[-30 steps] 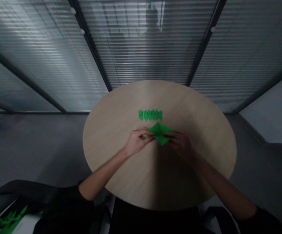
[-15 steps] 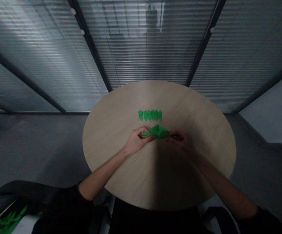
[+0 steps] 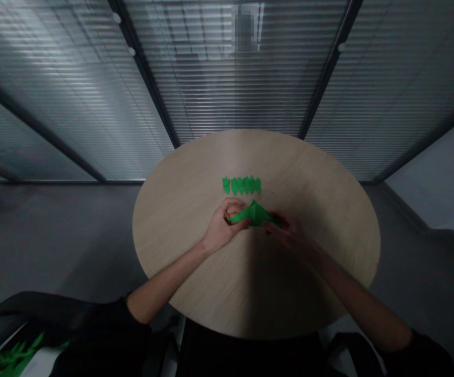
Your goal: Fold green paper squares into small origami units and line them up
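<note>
A folded piece of green paper (image 3: 253,213) is held just above the round wooden table (image 3: 195,173), near its middle. My left hand (image 3: 223,226) pinches the paper's left corner with closed fingers. My right hand (image 3: 287,230) grips the right corner, its fingers curled over the paper. The paper stands up in a low triangular peak between the two hands.
A row of several small folded green paper pieces (image 3: 241,185) lies on the table just beyond the hands. Glass walls with blinds (image 3: 246,78) stand behind the table. More green paper (image 3: 12,355) lies low at the left, off the table.
The green paper has been folded from a flat diamond into a narrower, raised triangle. Both hands have closed in toward each other, still gripping it.
</note>
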The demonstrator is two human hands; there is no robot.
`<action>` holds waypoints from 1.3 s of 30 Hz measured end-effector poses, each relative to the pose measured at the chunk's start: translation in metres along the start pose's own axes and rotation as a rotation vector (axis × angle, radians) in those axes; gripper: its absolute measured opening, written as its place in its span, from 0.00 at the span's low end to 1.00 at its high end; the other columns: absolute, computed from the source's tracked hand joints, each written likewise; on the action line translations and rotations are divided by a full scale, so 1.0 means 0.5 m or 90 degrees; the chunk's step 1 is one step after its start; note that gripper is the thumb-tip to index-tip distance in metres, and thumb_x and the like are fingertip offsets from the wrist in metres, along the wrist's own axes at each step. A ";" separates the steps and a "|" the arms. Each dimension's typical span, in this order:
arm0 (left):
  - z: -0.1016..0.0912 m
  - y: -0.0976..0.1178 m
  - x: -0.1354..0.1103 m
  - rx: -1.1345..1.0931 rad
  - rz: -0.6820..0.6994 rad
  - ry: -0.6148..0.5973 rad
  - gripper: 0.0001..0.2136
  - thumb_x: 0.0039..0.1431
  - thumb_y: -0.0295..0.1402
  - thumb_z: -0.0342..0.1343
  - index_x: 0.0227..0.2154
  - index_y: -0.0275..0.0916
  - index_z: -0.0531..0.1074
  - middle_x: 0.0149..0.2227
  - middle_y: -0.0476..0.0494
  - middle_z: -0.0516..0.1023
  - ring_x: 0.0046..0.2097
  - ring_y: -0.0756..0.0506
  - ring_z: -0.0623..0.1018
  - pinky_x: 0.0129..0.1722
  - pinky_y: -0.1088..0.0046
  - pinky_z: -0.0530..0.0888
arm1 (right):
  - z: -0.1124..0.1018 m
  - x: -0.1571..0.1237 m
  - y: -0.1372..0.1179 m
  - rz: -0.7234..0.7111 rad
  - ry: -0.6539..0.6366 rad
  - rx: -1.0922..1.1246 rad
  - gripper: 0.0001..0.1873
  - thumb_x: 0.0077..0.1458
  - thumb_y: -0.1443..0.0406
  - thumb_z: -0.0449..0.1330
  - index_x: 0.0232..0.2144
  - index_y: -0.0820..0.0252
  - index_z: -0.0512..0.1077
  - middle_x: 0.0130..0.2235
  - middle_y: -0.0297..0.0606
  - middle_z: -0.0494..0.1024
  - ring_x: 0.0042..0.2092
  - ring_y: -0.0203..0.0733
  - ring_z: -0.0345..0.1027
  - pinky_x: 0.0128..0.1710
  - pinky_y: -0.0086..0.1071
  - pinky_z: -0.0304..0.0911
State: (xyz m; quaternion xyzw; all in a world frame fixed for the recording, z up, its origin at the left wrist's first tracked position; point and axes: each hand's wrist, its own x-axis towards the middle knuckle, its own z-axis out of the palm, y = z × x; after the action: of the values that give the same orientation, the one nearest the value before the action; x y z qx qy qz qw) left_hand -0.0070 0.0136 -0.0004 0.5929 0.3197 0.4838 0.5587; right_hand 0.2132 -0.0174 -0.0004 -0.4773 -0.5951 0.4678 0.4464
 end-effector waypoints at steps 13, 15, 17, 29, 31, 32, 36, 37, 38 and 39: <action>0.007 0.005 -0.004 0.075 -0.050 -0.038 0.16 0.60 0.45 0.67 0.31 0.37 0.76 0.22 0.53 0.72 0.24 0.52 0.70 0.24 0.77 0.67 | 0.018 -0.006 0.013 -0.034 -0.003 -0.028 0.19 0.58 0.48 0.67 0.35 0.58 0.79 0.31 0.38 0.82 0.32 0.41 0.76 0.32 0.31 0.71; 0.012 0.006 -0.006 0.068 -0.049 -0.045 0.17 0.60 0.46 0.67 0.30 0.36 0.75 0.21 0.54 0.70 0.23 0.53 0.68 0.24 0.78 0.64 | 0.021 -0.005 0.015 -0.036 0.015 -0.002 0.19 0.57 0.48 0.68 0.38 0.57 0.79 0.35 0.39 0.83 0.34 0.42 0.78 0.35 0.33 0.73; 0.018 0.007 -0.009 0.064 -0.048 -0.055 0.18 0.60 0.47 0.67 0.29 0.37 0.74 0.21 0.55 0.68 0.23 0.54 0.66 0.23 0.78 0.63 | 0.024 -0.004 0.017 -0.036 0.031 -0.004 0.18 0.57 0.49 0.68 0.36 0.57 0.79 0.34 0.37 0.82 0.34 0.42 0.77 0.35 0.32 0.72; 0.028 0.012 -0.009 0.069 -0.044 -0.078 0.23 0.61 0.52 0.64 0.25 0.39 0.67 0.19 0.59 0.56 0.22 0.54 0.56 0.21 0.77 0.53 | 0.023 -0.009 0.002 -0.034 0.022 -0.025 0.15 0.59 0.52 0.65 0.32 0.57 0.77 0.29 0.35 0.78 0.30 0.39 0.73 0.30 0.30 0.67; 0.029 0.009 -0.010 0.071 -0.044 -0.079 0.22 0.61 0.52 0.64 0.25 0.39 0.66 0.19 0.58 0.56 0.22 0.54 0.56 0.21 0.77 0.53 | 0.026 -0.008 0.002 -0.036 0.032 -0.014 0.14 0.58 0.52 0.66 0.34 0.57 0.78 0.31 0.35 0.79 0.31 0.39 0.74 0.30 0.30 0.68; 0.029 0.008 -0.011 0.072 -0.044 -0.079 0.22 0.61 0.51 0.64 0.25 0.39 0.66 0.19 0.58 0.56 0.22 0.54 0.56 0.21 0.77 0.53 | 0.027 -0.008 0.002 -0.037 0.040 -0.010 0.14 0.58 0.52 0.66 0.34 0.56 0.78 0.30 0.35 0.80 0.31 0.40 0.74 0.30 0.30 0.68; 0.031 0.001 -0.014 0.079 -0.036 -0.065 0.17 0.62 0.47 0.65 0.29 0.38 0.71 0.19 0.57 0.61 0.22 0.54 0.61 0.21 0.78 0.57 | 0.029 -0.008 0.003 -0.039 0.050 -0.020 0.15 0.59 0.52 0.65 0.31 0.56 0.78 0.28 0.34 0.78 0.29 0.39 0.72 0.29 0.30 0.67; 0.031 0.000 -0.015 0.084 -0.028 -0.050 0.15 0.62 0.45 0.66 0.32 0.37 0.74 0.21 0.56 0.65 0.23 0.53 0.64 0.22 0.78 0.61 | 0.028 -0.008 0.002 -0.043 0.049 -0.025 0.15 0.59 0.52 0.65 0.31 0.56 0.78 0.27 0.34 0.77 0.29 0.39 0.71 0.29 0.30 0.67; 0.031 -0.002 -0.016 0.089 -0.019 -0.034 0.13 0.61 0.43 0.66 0.36 0.37 0.76 0.22 0.54 0.69 0.24 0.52 0.68 0.24 0.77 0.65 | 0.028 -0.008 0.002 -0.047 0.049 -0.030 0.15 0.59 0.52 0.65 0.31 0.57 0.78 0.27 0.34 0.77 0.29 0.39 0.71 0.29 0.30 0.66; 0.032 -0.003 -0.017 0.092 -0.010 -0.018 0.12 0.61 0.41 0.67 0.39 0.37 0.78 0.24 0.52 0.74 0.26 0.51 0.71 0.26 0.77 0.68 | 0.028 -0.009 0.001 -0.050 0.049 -0.032 0.15 0.59 0.52 0.64 0.31 0.57 0.78 0.27 0.33 0.76 0.29 0.38 0.70 0.29 0.30 0.65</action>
State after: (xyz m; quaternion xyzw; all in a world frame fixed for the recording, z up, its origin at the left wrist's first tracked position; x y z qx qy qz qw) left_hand 0.0052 0.0003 -0.0022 0.6359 0.3509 0.4465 0.5226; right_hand 0.2001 -0.0236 -0.0037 -0.4823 -0.6074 0.4163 0.4745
